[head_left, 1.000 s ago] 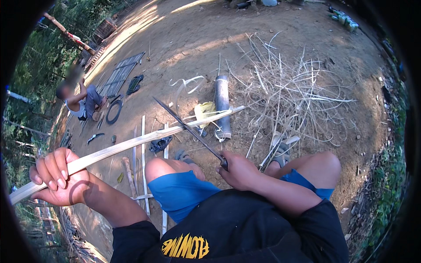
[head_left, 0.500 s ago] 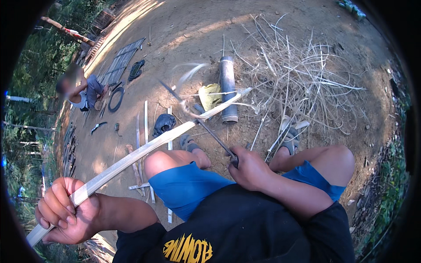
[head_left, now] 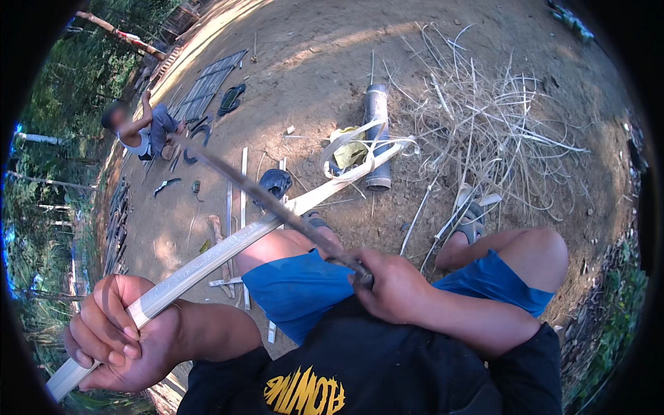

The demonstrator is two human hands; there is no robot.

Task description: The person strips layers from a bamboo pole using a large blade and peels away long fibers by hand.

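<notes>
My left hand, at the lower left, is closed around a long pale split-bamboo strip. The strip slants up and away to the right, over my knee. Thin shavings curl at its far end, in front of a dark bamboo tube. My right hand grips the handle of a long-bladed knife in front of my chest; the fingers hide most of that handle. Its blade points up to the left and crosses the strip near the middle. Whether the blade touches the strip I cannot tell.
A big tangle of shavings lies beyond my right foot. The bamboo tube rests beside a yellowish leaf. Several strips and a black bag lie left of centre. Another person sits at the far left.
The knife has moved back along the strip toward me, its blade now nearer the middle. A longer shaving curls at the far end. My left hand still holds the strip.
</notes>
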